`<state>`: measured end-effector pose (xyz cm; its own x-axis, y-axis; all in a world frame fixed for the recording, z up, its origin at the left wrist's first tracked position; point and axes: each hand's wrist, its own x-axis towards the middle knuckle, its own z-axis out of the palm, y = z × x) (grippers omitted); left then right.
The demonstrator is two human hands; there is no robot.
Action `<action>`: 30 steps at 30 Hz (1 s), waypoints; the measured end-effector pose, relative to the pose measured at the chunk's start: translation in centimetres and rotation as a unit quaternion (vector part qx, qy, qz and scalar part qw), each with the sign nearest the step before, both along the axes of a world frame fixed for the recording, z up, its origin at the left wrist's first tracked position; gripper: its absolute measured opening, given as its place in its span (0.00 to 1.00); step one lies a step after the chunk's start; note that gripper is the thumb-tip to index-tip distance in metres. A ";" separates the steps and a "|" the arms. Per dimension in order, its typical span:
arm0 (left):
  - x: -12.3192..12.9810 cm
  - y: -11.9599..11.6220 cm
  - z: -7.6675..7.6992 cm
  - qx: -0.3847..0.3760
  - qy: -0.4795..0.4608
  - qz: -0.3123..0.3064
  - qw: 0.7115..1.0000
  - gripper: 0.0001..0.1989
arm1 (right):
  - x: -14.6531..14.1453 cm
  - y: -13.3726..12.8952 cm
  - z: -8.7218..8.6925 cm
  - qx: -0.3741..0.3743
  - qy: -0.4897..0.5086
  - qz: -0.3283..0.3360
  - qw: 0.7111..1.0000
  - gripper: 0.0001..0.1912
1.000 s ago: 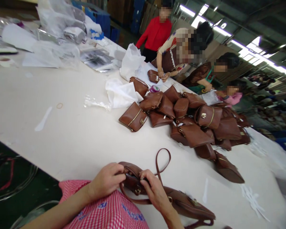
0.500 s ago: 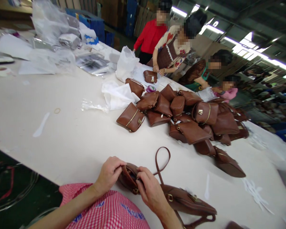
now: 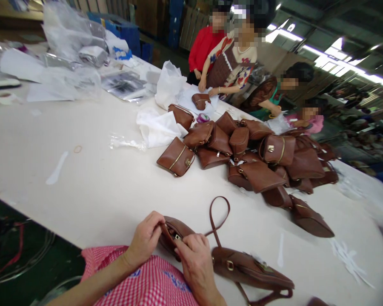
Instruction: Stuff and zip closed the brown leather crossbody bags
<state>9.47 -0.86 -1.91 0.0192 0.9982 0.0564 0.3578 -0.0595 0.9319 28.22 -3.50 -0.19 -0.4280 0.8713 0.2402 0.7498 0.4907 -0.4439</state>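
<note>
A small brown leather handbag rests at the table's near edge, its mouth parted and a metal zipper piece showing inside. My left hand pinches the bag's left rim between thumb and fingers. At the front of the opening, my right hand is closed on the bag's other edge, fingers bent and thumb by the zipper. Just right of that hand lies a second brown handbag with gold fittings, and a looped strap rises behind it. The lower part of the held bag is hidden by my hands.
A heap of brown handbags covers the table's middle right. One bag lies at its left, near white cloth. Plastic wrapping is piled far left. Several co-workers stand along the far side; white strips lie at right.
My right hand has shifted down and toward the front of the bag's opening, exposing the zipper piece. The left hand keeps its hold. Across the table, a co-worker's hands have moved around a bag.
</note>
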 end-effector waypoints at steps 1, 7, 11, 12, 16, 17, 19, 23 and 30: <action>0.0 0.0 0.0 -0.013 -0.001 0.000 1.000 0.07 | 0.0 0.0 0.1 0.005 -0.008 0.002 1.000 0.10; -0.6 -0.3 -0.5 0.007 -0.035 -0.020 0.999 0.11 | 0.4 1.2 1.7 -0.034 -0.083 0.070 0.993 0.16; -0.8 -0.2 -1.3 0.046 -0.057 -0.056 0.996 0.14 | 1.2 1.6 1.8 -0.053 -0.149 0.070 0.985 0.11; -0.9 -0.1 -1.5 0.052 -0.056 -0.058 0.995 0.14 | 1.4 1.6 1.6 -0.045 -0.153 0.062 0.985 0.06; -1.3 0.2 -2.0 0.054 -0.032 -0.059 0.996 0.14 | 2.3 1.6 0.6 -0.046 -0.126 0.020 0.991 0.08; -1.3 0.2 -2.1 0.051 -0.021 -0.061 0.997 0.14 | 2.3 1.7 0.5 -0.046 -0.117 0.013 0.992 0.10; -1.5 0.3 -2.4 0.051 0.004 -0.069 0.996 0.15 | 2.2 1.9 0.4 -0.029 -0.102 0.004 0.994 0.09; -1.6 0.5 -2.8 0.084 0.049 -0.097 0.991 0.18 | 0.3 1.9 0.1 0.036 -0.093 -0.005 0.995 0.08; -1.9 0.9 -2.4 0.091 0.089 -0.138 0.982 0.20 | -2.2 1.5 -1.0 0.028 -0.112 -0.020 0.993 0.10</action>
